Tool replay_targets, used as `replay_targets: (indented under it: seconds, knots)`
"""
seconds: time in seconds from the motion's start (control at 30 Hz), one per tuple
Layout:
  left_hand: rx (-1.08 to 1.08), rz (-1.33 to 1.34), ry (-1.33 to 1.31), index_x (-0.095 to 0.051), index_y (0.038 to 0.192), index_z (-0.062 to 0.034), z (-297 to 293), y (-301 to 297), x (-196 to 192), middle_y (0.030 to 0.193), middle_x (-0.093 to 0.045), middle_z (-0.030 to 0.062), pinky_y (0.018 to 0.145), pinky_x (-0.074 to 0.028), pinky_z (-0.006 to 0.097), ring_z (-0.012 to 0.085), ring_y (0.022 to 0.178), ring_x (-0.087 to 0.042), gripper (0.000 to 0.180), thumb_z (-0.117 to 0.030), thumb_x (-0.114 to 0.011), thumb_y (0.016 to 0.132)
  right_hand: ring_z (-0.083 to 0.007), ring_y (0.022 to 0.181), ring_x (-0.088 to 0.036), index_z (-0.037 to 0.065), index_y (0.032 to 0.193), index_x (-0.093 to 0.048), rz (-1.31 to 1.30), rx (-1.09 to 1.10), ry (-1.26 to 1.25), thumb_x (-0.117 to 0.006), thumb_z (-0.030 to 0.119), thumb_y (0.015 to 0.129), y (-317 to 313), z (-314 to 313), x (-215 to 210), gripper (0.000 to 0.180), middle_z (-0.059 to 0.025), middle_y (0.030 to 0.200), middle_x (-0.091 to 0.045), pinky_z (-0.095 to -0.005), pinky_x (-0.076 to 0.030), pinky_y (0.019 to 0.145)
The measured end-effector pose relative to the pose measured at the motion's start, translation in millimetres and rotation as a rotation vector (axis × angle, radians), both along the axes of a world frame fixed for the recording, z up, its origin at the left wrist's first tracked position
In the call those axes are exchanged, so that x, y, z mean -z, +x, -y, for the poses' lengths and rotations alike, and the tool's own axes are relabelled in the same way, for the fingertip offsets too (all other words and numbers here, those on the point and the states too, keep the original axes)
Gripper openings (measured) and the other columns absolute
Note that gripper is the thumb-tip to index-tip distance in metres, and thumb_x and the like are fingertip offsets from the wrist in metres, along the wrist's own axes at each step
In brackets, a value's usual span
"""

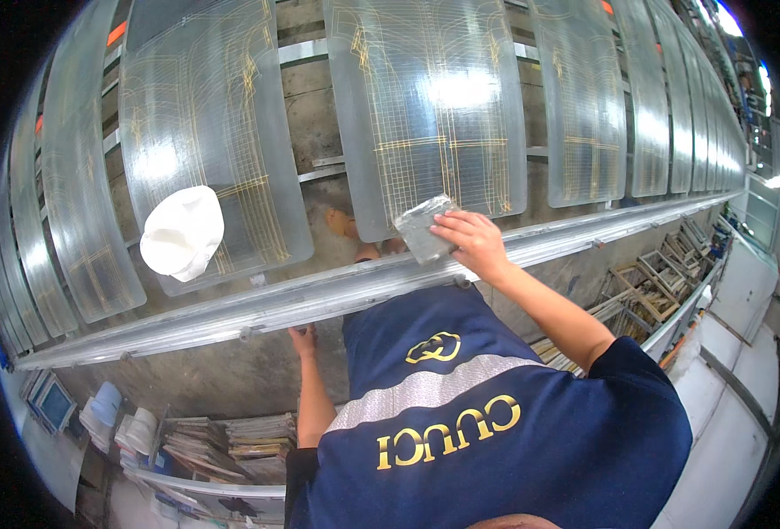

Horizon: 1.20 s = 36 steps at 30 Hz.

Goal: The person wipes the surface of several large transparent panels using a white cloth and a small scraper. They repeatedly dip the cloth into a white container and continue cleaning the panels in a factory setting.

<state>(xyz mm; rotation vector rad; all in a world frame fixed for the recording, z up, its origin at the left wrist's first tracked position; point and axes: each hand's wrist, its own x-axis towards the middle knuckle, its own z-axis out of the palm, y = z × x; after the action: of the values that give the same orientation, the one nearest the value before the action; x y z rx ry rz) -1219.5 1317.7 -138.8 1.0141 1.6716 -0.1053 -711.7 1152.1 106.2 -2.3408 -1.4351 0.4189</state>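
Observation:
My right hand (pixel 473 242) grips the right side of a flat grey rectangular block (pixel 426 229) with a shiny, film-like edge, fingers lying over its top. The block is at the near end of a long glossy grey panel (pixel 354 132) with thin yellow grid lines, close to the metal rail. My left hand (pixel 302 339) is at the near side of the metal rail (pixel 271 304), its fingers partly hidden by it. A white rounded, bowl-like thing (pixel 182 234) sits on the near end of the neighbouring panel (pixel 231 132) to the left.
More glossy panels (pixel 584 115) stretch away left and right beyond the rail, with gaps between them. Below the rail, wooden frames (pixel 663 273) lean at the right, and stacked frames (pixel 196 445) sit on a shelf at the lower left beside white buckets (pixel 138 429).

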Motion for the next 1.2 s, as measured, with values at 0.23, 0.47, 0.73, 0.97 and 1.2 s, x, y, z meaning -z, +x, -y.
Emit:
replay_targets:
  seconds: [0.23,0.47,0.73,0.97,1.2]
  knots:
    - [-0.022,0.124,0.079,-0.052,0.130,-0.0102,-37,39,-13,0.079,-0.066,0.0072,0.042,-0.041,0.028,0.0149,0.050,-0.056,0.042,-0.012,-0.066,0.090,-0.0292,0.107,-0.065,0.023,0.116,-0.072,0.205,0.164,0.101,-0.068,0.013,0.079,198,-168,13,0.038,-0.0037,0.117,-0.071,-0.0406,-0.054,0.091]
    - [0.038,0.028,0.154,-0.054,0.130,-0.0043,-62,41,-14,0.094,-0.068,0.0101,0.043,-0.042,0.029,0.0157,0.053,-0.056,0.044,-0.010,-0.067,0.088,-0.0302,0.108,-0.065,0.023,0.119,-0.072,0.200,0.218,0.019,-0.070,0.015,0.075,239,-191,37,0.044,-0.0077,0.121,-0.069,-0.0404,-0.054,0.092]
    - [-0.089,0.051,-0.072,-0.029,0.147,-0.0124,-12,39,-31,0.097,-0.063,0.0100,0.053,-0.047,0.027,0.0153,0.068,-0.060,0.071,0.003,-0.066,0.088,-0.0257,0.114,-0.061,0.020,0.120,-0.070,0.032,0.058,0.011,-0.073,0.003,0.065,-33,30,11,0.057,-0.0018,0.126,-0.066,-0.0416,-0.050,0.097]
    - [-0.014,0.063,0.075,-0.030,0.144,-0.0071,-35,40,-50,0.092,-0.063,0.0111,0.047,-0.044,0.028,0.0168,0.060,-0.057,0.070,-0.006,-0.063,0.081,-0.0264,0.111,-0.064,0.017,0.116,-0.072,0.134,0.141,0.196,-0.074,0.000,0.065,122,-31,-6,0.054,-0.0036,0.119,-0.071,-0.0385,-0.052,0.096]
    - [-0.019,0.006,0.178,-0.033,0.138,-0.0108,-46,37,-66,0.090,-0.062,0.0089,0.053,-0.046,0.031,0.0146,0.064,-0.057,0.055,-0.017,-0.066,0.095,-0.0300,0.107,-0.065,0.024,0.120,-0.071,0.236,0.361,-0.072,-0.072,0.016,0.076,355,-94,6,0.045,-0.0061,0.115,-0.071,-0.0409,-0.052,0.094]
